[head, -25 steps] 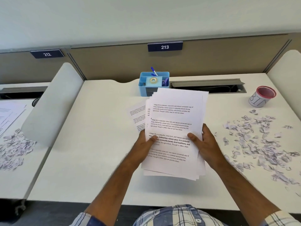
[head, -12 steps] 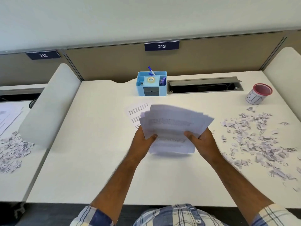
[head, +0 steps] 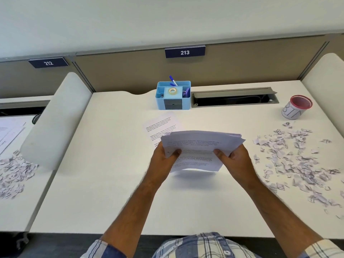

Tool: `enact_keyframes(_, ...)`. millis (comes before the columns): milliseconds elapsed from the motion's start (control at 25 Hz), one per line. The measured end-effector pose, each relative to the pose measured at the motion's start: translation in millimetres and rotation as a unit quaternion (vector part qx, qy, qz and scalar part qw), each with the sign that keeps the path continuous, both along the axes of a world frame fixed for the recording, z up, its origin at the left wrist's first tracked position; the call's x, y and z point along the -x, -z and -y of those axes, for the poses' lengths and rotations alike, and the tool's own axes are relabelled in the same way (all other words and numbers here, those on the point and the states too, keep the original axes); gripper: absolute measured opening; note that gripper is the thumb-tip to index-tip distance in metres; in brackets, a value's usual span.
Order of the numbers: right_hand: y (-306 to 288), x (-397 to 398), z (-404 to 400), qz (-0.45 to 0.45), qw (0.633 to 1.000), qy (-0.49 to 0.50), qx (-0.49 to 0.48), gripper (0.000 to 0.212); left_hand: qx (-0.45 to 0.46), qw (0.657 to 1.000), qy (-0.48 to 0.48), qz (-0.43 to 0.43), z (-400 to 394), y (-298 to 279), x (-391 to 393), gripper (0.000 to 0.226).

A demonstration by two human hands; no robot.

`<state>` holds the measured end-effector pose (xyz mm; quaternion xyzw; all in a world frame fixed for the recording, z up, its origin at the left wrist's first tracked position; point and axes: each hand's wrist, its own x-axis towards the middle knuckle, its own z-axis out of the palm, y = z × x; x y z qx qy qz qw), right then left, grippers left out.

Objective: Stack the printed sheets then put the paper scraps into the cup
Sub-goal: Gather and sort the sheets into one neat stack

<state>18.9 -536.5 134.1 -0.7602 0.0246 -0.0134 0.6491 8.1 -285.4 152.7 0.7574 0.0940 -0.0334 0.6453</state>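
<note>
On the white bench (head: 115,192), a single printed sheet (head: 161,125) lies flat in front of the blue organiser (head: 173,97). Just below it, the left hand (head: 163,161) grips the left edge of the stack of printed sheets (head: 199,149), thumb on top, the stack lifted off the bench. The right hand (head: 235,161) grips its right edge the same way. Further right, paper scraps (head: 297,159) lie scattered, and the red-rimmed cup (head: 296,107) stands beyond them.

Bright, even light — soft shadows, motion-blurred sheets (head: 197,146), wide-angle bowing at edges.
</note>
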Motion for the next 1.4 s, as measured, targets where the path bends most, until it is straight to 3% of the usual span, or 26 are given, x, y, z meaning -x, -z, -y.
enact_keyframes(320,-9,-3,-9,0.003,1.000,-0.008,0.029,0.029,0.002,1.000,0.001,-0.006,7,-5,-4,0.031)
enact_keyframes(560,-23,0,-4,0.037,0.999,-0.018,0.031,0.032,-0.029,0.999,0.008,0.043,2,-11,-8,0.031)
enact_keyframes(720,-17,-2,-4,0.026,0.999,-0.025,0.028,0.034,-0.046,0.989,0.012,0.139,3,-15,-4,0.040)
enact_keyframes(840,-15,-5,-4,0.021,0.999,-0.024,0.025,0.034,-0.144,0.955,0.038,0.256,0,-16,-4,0.041)
enact_keyframes(920,-15,-7,-4,0.016,0.999,-0.025,0.022,0.035,-0.179,0.943,0.045,0.279,-2,-16,-5,0.039)
enact_keyframes(1120,-10,-10,-2,0.000,1.000,-0.023,0.015,0.040,-0.192,0.949,0.038,0.249,-9,-6,-4,0.051)
enact_keyframes(1240,-10,-11,-4,-0.006,1.000,-0.019,0.017,0.040,-0.080,0.987,0.037,0.135,-8,-3,-2,0.067)
enact_keyframes(1400,-13,-14,-6,-0.018,1.000,-0.015,0.017,0.035,-0.038,0.995,0.059,0.066,5,2,-1,0.050)
